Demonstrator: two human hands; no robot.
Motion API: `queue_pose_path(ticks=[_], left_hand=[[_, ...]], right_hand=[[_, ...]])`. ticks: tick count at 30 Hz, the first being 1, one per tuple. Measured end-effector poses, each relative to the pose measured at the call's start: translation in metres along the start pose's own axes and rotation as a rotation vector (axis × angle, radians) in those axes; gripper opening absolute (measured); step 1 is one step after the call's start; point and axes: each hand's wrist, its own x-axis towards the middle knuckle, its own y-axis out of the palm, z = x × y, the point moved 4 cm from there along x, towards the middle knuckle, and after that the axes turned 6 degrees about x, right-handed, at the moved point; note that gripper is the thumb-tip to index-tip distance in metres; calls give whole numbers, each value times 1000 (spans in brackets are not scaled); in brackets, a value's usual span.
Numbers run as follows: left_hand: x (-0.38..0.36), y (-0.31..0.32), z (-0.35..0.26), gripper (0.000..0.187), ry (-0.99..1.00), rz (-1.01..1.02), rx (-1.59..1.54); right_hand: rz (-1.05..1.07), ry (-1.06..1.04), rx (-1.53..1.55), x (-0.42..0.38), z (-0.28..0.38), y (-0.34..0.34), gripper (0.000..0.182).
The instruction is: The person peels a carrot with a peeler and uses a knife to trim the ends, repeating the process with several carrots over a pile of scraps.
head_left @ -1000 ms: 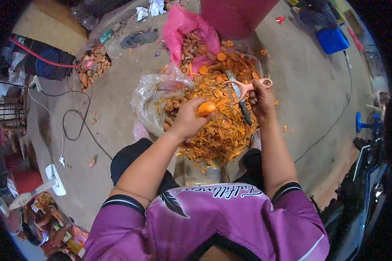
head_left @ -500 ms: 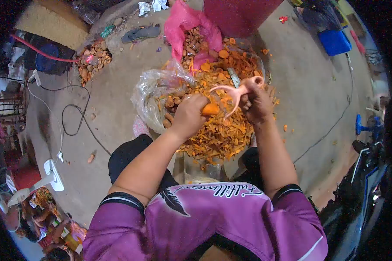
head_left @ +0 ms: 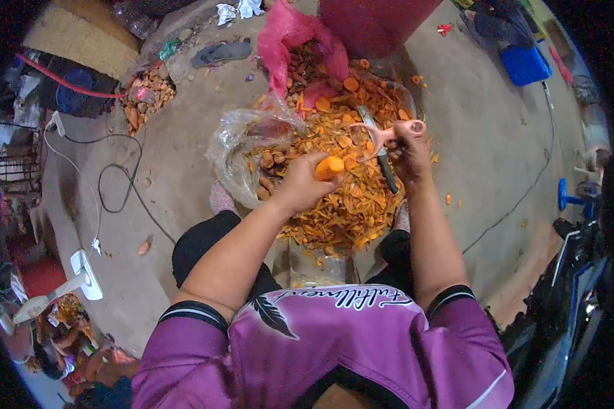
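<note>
My left hand (head_left: pixel 304 183) is closed round a peeled orange root vegetable (head_left: pixel 329 168), its rounded end sticking out past the fingers. In my right hand (head_left: pixel 409 158) is a pink Y-shaped peeler (head_left: pixel 387 133), gripped by the handle with its forked head pointing left. The peeler and the root are apart. Beneath both hands spreads a heap of orange peelings (head_left: pixel 341 221). A knife with a dark handle (head_left: pixel 387 175) lies on the heap beside my right hand, partly hidden by the peeler. Brown unpeeled roots (head_left: pixel 267 161) lie left of my left hand.
A clear plastic bag (head_left: pixel 230 146) lies left of the heap. Behind it are a pink mesh sack (head_left: pixel 276 41) and a large red container (head_left: pixel 378 27). A sandal (head_left: pixel 220 54), a dark cable (head_left: pixel 124 170) and a pile of roots (head_left: pixel 150 95) are on the floor.
The root in my left hand has tilted so its end points up more. My right hand has shifted slightly right and down with the peeler, uncovering the knife's handle.
</note>
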Motion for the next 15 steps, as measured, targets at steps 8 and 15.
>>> queue_pose_path(ticks=[8, 15], left_hand=[[7, 3, 12, 21, 34, 62, -200], [7, -1, 18, 20, -487, 143, -901]], right_hand=[[94, -66, -8, -12, 1, 20, 17], [6, 37, -45, -6, 0, 11, 16]])
